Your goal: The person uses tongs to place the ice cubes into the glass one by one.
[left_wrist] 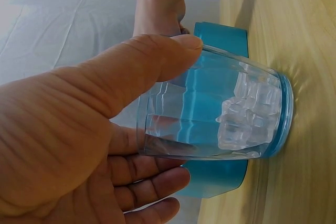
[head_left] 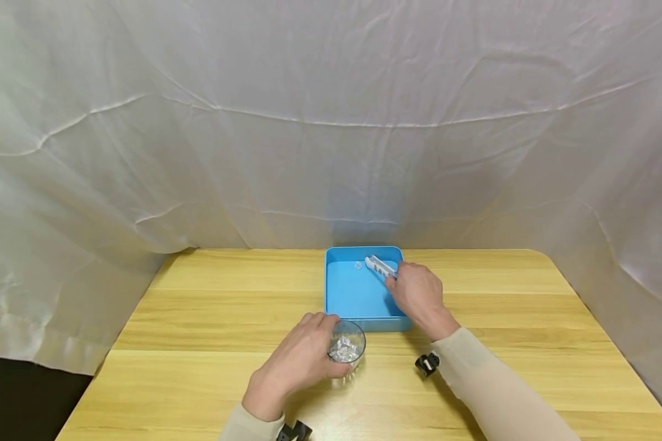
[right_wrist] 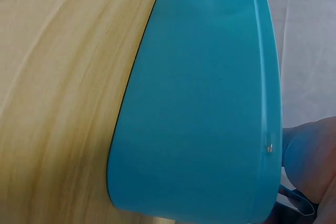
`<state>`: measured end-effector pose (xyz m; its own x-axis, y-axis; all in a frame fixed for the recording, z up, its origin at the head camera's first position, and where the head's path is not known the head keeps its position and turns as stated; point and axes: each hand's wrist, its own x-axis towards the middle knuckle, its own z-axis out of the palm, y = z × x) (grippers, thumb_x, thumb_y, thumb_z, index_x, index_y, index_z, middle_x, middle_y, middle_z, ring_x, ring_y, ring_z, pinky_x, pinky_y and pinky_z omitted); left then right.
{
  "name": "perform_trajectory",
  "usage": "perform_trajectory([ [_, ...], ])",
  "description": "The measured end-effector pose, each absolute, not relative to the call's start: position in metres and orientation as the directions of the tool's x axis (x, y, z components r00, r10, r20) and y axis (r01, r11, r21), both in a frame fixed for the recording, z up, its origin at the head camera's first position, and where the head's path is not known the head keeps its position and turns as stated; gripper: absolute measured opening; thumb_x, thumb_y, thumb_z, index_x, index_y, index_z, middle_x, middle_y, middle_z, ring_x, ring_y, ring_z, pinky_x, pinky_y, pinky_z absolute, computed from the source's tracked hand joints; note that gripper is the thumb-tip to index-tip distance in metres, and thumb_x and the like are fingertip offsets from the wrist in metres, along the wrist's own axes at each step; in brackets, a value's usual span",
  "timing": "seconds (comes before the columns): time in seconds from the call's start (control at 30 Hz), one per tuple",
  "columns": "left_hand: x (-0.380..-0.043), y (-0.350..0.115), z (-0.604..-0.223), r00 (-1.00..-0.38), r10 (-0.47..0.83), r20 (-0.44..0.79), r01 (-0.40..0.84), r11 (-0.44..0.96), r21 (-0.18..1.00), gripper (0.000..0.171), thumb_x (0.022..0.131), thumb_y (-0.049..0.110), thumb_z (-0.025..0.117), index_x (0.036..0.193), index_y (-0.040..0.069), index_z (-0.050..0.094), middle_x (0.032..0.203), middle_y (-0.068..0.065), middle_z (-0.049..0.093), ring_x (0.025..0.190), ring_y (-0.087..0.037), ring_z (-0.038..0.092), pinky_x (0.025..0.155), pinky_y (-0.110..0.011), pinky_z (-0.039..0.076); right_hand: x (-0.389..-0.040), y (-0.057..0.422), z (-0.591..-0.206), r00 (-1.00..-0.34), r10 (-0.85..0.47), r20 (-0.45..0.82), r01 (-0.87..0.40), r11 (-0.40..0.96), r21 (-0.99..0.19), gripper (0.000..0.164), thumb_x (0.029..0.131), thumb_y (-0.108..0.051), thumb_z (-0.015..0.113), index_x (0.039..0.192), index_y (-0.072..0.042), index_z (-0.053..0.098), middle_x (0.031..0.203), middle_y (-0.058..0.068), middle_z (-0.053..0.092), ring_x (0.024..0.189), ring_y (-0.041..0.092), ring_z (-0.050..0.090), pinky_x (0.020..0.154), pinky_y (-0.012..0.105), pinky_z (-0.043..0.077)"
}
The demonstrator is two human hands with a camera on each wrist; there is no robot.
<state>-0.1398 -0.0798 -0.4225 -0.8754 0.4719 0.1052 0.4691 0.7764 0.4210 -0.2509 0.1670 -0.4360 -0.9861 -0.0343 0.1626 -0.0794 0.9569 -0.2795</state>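
My left hand [head_left: 300, 355] holds a clear drinking glass [head_left: 356, 331] upright on the table, thumb on the near side and fingers on the far side. Clear ice-like cubes [left_wrist: 252, 111] fill the bottom of the glass. My right hand [head_left: 419, 297] grips a pair of white tongs [head_left: 379, 266], reaching over the right wall of a blue tray [head_left: 347, 297]. Just left of the tong tips, one clear cube [head_left: 358, 265] lies inside the tray, apart from them. In the right wrist view the tray's outer wall hides most of the hand and tongs.
The tray stands just beyond the glass on a light wooden table [head_left: 209, 331]. Pale cloth [head_left: 309, 171] hangs behind the table and along both sides. A black wrist camera [head_left: 427, 365] sits at the right sleeve, low over the tabletop.
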Motion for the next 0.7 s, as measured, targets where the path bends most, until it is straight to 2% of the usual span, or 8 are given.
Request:
perform_trajectory([
  [0.47, -0.141, -0.082, -0.424, -0.876, 0.471, 0.106, 0.468, 0.775, 0.425, 0.076, 0.077, 0.040, 0.093, 0.134, 0.001, 0.062, 0.120, -0.010, 0.068, 0.110, -0.022, 0.060, 0.095, -0.038, 0.057, -0.247, 0.170, -0.436, -0.982, -0.058, 0.182, -0.109, 0.952, -0.285, 0.032, 0.097, -0.025, 0.066, 0.072, -0.011, 0.053, 0.064, 0.005, 0.049, 0.054, 0.022, 0.049, 0.044, 0.032, 0.037],
  [0.7, -0.141, -0.083, -0.425, -0.879, 0.467, 0.100, 0.462, 0.777, 0.427, 0.078, 0.077, 0.041, 0.093, 0.136, 0.001, 0.061, 0.125, -0.010, 0.068, 0.114, -0.023, 0.060, 0.098, -0.039, 0.057, -0.240, 0.172, -0.436, -0.975, -0.078, 0.206, -0.139, 0.942, -0.305, 0.032, 0.096, -0.023, 0.064, 0.069, -0.012, 0.051, 0.062, 0.004, 0.046, 0.053, 0.021, 0.046, 0.044, 0.031, 0.034],
])
